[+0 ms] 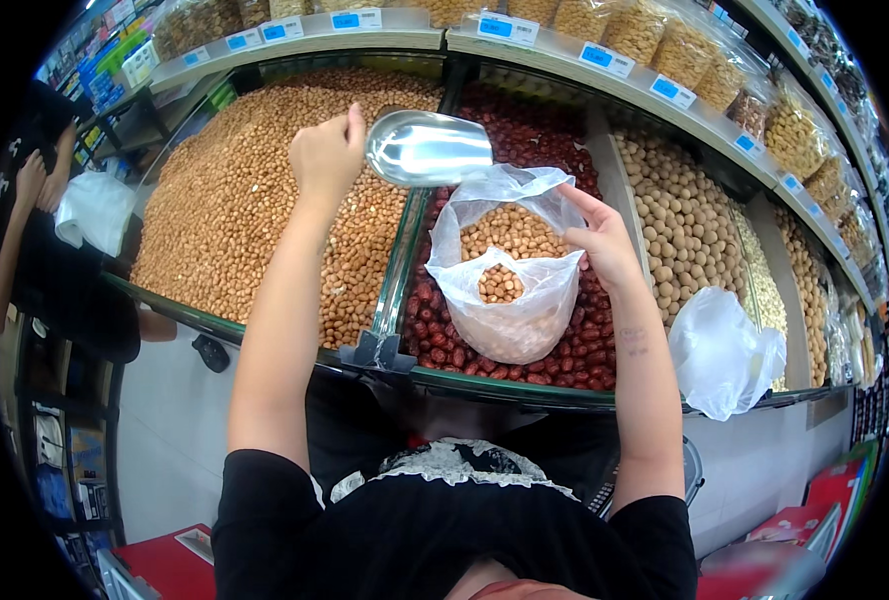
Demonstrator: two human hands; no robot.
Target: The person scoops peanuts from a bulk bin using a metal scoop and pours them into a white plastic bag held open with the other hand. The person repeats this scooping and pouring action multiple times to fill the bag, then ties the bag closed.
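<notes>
My left hand (327, 156) is closed in a fist around the handle of a shiny metal scoop (429, 148), thumb up. The scoop's front lip is just above the rim of a clear plastic bag (519, 322), and no nuts show in it. My right hand (598, 236) pinches the bag's right edge, keeping its mouth spread. Inside the bag are light-brown shelled nuts (516, 231), apparently peanuts. The bag rests on a bin of dried red dates (444, 341). Left of it, a glass divider (398, 262) borders a large heap of the same kind of nuts (227, 202).
Dried longans (681, 225) fill the bin on the right, with another knotted plastic bag (726, 352) at its front edge. A shelf (534, 49) with price tags and bagged goods overhangs the back. Another person (54, 225) stands at the left, near a white bag (98, 212).
</notes>
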